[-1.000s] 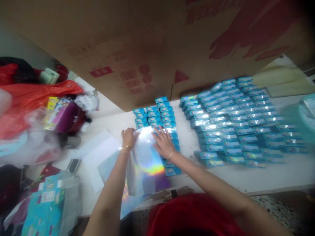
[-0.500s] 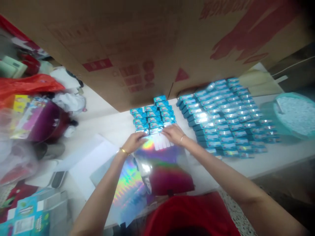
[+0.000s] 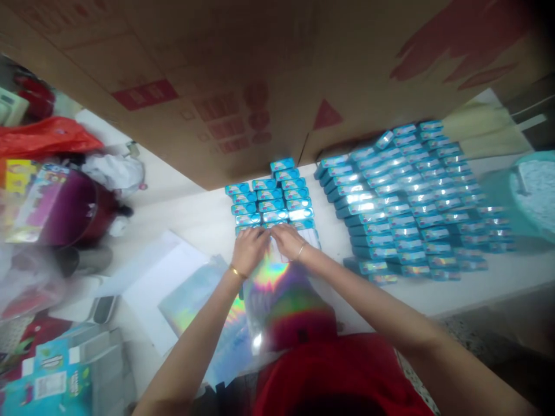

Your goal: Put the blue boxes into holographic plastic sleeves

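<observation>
My left hand (image 3: 251,249) and my right hand (image 3: 287,240) meet, fingertips curled close together, at the near end of a small group of blue boxes (image 3: 271,205). Whatever they pinch is hidden by the fingers. Under and beside my right hand lie white strips (image 3: 309,237). Below both wrists, a shiny rainbow-coloured sheet (image 3: 281,294) is spread over the table's front edge. A second iridescent sheet (image 3: 191,292) lies to the left, partly behind my left forearm.
A large cardboard box (image 3: 208,75) walls off the back. At the right stand many rows of blue boxes (image 3: 399,202) and a teal basin (image 3: 515,199) with pale contents. White paper (image 3: 160,271), flattened blue cartons (image 3: 56,370) and a purple bucket (image 3: 82,202) are at the left.
My hands have come together, the left moving right and the right shifting slightly left and nearer to me. The camera view has tilted a little.
</observation>
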